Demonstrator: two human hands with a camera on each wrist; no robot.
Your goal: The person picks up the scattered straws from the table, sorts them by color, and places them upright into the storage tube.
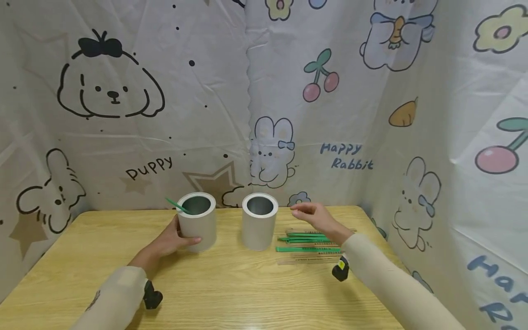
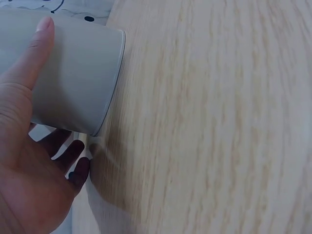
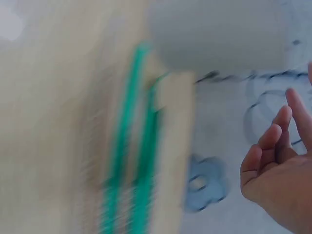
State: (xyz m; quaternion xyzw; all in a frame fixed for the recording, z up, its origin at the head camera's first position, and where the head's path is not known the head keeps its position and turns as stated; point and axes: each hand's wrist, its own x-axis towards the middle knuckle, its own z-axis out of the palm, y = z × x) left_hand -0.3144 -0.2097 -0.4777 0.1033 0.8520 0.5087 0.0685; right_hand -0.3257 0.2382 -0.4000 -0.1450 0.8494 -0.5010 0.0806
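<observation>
My left hand (image 1: 175,238) holds the left white cylindrical canister (image 1: 202,231), thumb across its front; the fingers are partly hidden behind it. In the left wrist view the thumb (image 2: 36,53) lies along the canister's side (image 2: 78,73). A thin green stick (image 1: 176,205) leans out over that canister's left rim. A second white canister (image 1: 258,231) stands to the right. My right hand (image 1: 317,217) hovers just right of it with nothing seen in its fingers, above a row of green sticks (image 1: 307,250) and pale wooden sticks (image 1: 305,261). The right wrist view is blurred around the green sticks (image 3: 126,107).
The wooden table (image 1: 231,293) ends at a printed cloth backdrop (image 1: 206,137) behind both canisters. Cloth also hangs along the right side (image 1: 466,192). A small black wrist device (image 1: 340,269) is on the right sleeve, another (image 1: 152,295) on the left.
</observation>
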